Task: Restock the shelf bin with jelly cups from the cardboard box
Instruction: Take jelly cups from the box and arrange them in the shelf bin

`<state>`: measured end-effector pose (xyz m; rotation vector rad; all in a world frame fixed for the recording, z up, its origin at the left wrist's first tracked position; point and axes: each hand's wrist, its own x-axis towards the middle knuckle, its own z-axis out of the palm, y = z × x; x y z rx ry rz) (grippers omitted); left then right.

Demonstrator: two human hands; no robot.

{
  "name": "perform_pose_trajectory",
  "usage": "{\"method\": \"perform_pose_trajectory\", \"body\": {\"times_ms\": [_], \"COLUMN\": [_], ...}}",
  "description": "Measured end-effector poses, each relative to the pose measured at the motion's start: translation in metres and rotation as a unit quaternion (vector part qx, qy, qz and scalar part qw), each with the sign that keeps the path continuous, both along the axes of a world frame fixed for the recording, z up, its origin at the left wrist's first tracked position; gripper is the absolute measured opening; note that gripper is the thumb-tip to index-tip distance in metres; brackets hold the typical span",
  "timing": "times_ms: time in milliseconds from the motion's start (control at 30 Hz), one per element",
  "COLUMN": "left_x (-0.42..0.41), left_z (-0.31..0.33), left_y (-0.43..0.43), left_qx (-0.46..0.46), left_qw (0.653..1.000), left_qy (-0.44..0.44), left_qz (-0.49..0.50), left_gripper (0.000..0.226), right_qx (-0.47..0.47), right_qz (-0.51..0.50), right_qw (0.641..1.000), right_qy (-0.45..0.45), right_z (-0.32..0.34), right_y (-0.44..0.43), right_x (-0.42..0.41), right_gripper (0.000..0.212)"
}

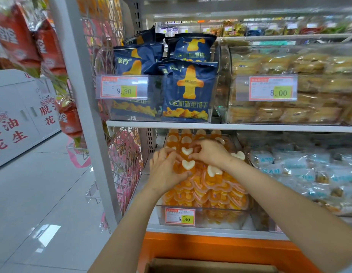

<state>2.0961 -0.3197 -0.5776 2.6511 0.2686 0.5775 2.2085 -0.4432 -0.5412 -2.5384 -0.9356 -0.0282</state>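
Left hand (165,171) curls round one of the jelly cups (210,194) heaped in the shelf bin (220,210); right hand (210,152) pinches another. I'd seat them flat, gently, so the pile doesn't slide forward.

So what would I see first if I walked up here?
Probably the orange jelly cups with white hearts, heaped in the clear shelf bin on the lower shelf, with the left hand and right hand gripping some. Then the dark blue snack bags in the bin above.
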Motion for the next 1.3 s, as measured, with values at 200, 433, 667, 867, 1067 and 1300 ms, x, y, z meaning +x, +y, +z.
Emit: {"method": "perform_pose_trajectory", "body": {"times_ms": [200, 433, 667, 867, 1067, 1300], "left_x": [-0.003, -0.015, -0.021, -0.015, -0.01, -0.009], "left_z": [0.003, 0.017, 0.009, 0.002, 0.002, 0.001], "left_y": [0.0, -0.022, -0.046, -0.058, -0.06, -0.061], "left_qx": [-0.005, 0.033, 0.023, 0.053, 0.087, 0.093], "left_qw": [1.0, 0.987, 0.995, 0.995, 0.993, 0.992], "left_qy": [0.01, -0.144, -0.057, -0.048, -0.053, -0.055], "left_qz": [-0.008, -0.068, -0.076, -0.073, -0.057, -0.061], "left_gripper": [0.048, 0.032, 0.033, 0.04, 0.038, 0.041], "right_qx": [-0.004, -0.055, -0.024, -0.046, 0.027, -0.127], "right_qz": [0.004, 0.115, 0.068, 0.091, 0.008, 0.056], "right_qw": [1.0, 0.99, 0.992, 0.991, 0.999, 0.99], "right_qy": [-0.018, -0.059, -0.1, -0.084, -0.04, 0.001], "right_z": [0.009, 0.018, -0.001, 0.002, 0.012, 0.026], "right_y": [-0.021, -0.092, -0.082, -0.082, -0.087, -0.068], "right_x": [-0.002, -0.021, -0.028, -0.034, -0.006, 0.009], "right_gripper": [0.043, 0.047, 0.045, 0.046, 0.036, 0.045]}}
